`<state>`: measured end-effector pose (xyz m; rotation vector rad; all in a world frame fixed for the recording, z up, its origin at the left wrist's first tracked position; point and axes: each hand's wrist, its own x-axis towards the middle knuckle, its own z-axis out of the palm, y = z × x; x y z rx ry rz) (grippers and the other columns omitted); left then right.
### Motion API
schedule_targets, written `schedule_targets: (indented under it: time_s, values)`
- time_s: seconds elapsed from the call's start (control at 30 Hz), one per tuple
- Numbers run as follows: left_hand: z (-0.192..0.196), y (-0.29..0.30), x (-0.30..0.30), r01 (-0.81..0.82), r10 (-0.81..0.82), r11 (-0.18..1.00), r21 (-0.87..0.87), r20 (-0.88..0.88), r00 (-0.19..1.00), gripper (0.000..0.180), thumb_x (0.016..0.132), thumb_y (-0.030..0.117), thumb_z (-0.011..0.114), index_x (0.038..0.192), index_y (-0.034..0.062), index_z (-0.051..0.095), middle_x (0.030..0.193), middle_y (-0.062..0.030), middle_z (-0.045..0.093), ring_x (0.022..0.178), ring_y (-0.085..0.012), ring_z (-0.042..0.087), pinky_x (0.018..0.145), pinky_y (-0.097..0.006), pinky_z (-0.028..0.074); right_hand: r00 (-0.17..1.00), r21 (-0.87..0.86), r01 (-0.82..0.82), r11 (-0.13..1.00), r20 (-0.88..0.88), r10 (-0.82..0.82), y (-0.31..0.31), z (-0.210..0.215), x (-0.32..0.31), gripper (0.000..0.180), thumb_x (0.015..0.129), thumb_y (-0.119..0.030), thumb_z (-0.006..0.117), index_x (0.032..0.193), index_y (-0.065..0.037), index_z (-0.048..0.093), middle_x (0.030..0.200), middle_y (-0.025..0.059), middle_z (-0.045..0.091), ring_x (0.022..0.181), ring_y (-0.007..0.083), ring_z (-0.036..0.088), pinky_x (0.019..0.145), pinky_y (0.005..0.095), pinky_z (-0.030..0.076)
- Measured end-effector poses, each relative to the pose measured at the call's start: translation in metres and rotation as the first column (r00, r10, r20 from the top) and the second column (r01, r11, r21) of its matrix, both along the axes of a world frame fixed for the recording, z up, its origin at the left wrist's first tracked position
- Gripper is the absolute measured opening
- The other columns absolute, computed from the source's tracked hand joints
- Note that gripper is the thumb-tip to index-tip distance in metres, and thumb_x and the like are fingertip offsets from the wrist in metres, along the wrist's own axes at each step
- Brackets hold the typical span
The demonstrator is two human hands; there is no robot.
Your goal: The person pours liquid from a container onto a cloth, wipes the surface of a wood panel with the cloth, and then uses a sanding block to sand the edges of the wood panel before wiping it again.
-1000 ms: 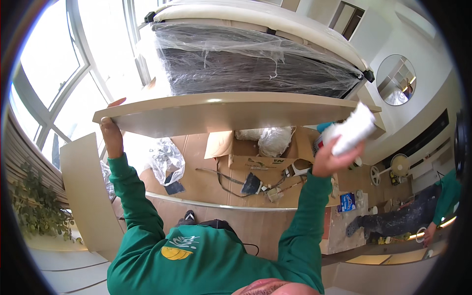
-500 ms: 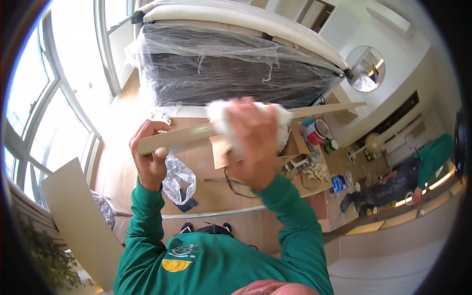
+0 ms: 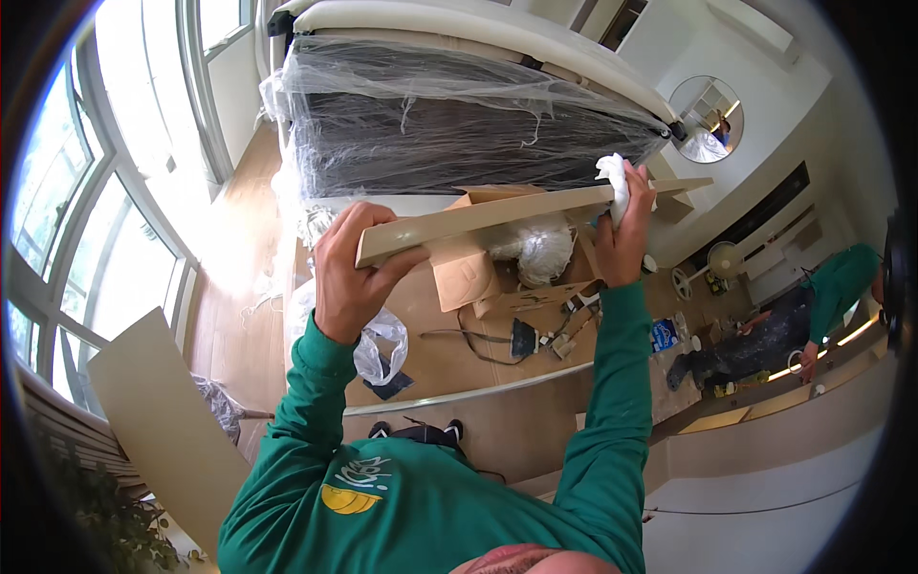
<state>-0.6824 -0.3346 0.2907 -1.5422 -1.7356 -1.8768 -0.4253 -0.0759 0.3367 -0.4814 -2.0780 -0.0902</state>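
Note:
A long, narrow beige board (image 3: 497, 216) is held up at a slant, its far end reaching to the right. My left hand (image 3: 354, 273) grips its near left end, thumb below and fingers over the top edge. Farther along, my right hand (image 3: 626, 225) is closed around a white cloth (image 3: 617, 182) pressed to the board; part of its fingers is hidden. Under the board is an open cardboard box (image 3: 574, 287) with crumpled clear plastic wrap (image 3: 545, 251) in it.
Below lies a cardboard-covered work surface (image 3: 440, 373) with a clear plastic bag (image 3: 382, 344) and a dark strap (image 3: 469, 335). Plastic sheeting (image 3: 459, 124) covers a large dark panel beyond. A wide board (image 3: 163, 411) leans at left. A co-worker (image 3: 794, 316) bends at right, near a fan (image 3: 725, 260).
My right hand has slid the cloth from the board's middle toward its far right end. My left hand and the board's near end have shifted right, and more of the box shows.

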Motion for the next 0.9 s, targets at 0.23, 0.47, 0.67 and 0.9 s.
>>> schedule_targets:
  time_s: [0.23, 0.47, 0.67, 0.9]
  values:
    - [-0.003, -0.002, -0.010, 0.191, -0.190, 0.982, -0.004, 0.082, 0.978, 0.040, 0.077, 0.017, 0.090, 0.107, 0.0015, 0.070, 0.099, -0.0144, 0.072, 0.089, -0.0287, 0.072, 0.078, -0.039, 0.054, 0.986, 0.129, -0.124, 0.984, 0.127, 0.108, -0.094, 0.006, -0.067, 0.068, 0.083, -0.007, 0.058, 0.150, -0.002, 0.048, 0.152, 0.0172, 0.051, 0.150, 0.0393, 0.039, 0.127, 0.0598, 0.016]
    - [-0.020, 0.006, -0.010, 0.102, -0.103, 0.987, 0.123, 0.008, 0.995, 0.031, 0.079, 0.011, 0.085, 0.107, 0.0016, 0.073, 0.095, -0.0145, 0.076, 0.086, -0.0271, 0.076, 0.078, -0.036, 0.058, 0.844, 0.144, -0.522, 0.841, 0.233, 0.484, -0.186, 0.014, -0.128, 0.071, 0.075, 0.004, 0.060, 0.146, -0.005, 0.057, 0.144, 0.0162, 0.060, 0.139, 0.0363, 0.054, 0.121, 0.0546, 0.034]
    - [0.005, 0.002, -0.008, 0.237, -0.236, 0.971, 0.019, 0.201, 0.951, 0.026, 0.081, 0.007, 0.086, 0.101, -0.0029, 0.074, 0.091, -0.0101, 0.076, 0.081, -0.0144, 0.072, 0.075, -0.030, 0.057, 0.998, 0.069, 0.010, 0.998, -0.060, -0.006, -0.021, 0.002, -0.017, 0.065, 0.082, 0.006, 0.045, 0.146, 0.003, 0.053, 0.148, 0.0232, 0.055, 0.146, 0.0403, 0.045, 0.124, 0.0500, 0.030]
    - [-0.002, 0.010, -0.015, 0.188, -0.183, 0.982, 0.013, 0.313, 0.932, 0.022, 0.082, 0.006, 0.082, 0.101, -0.0022, 0.073, 0.089, -0.0077, 0.076, 0.083, -0.0116, 0.070, 0.076, -0.030, 0.057, 0.886, 0.077, -0.437, 0.896, 0.210, 0.414, -0.128, 0.020, -0.098, 0.063, 0.083, 0.000, 0.057, 0.146, 0.001, 0.053, 0.145, 0.0195, 0.057, 0.139, 0.0379, 0.052, 0.121, 0.0526, 0.035]
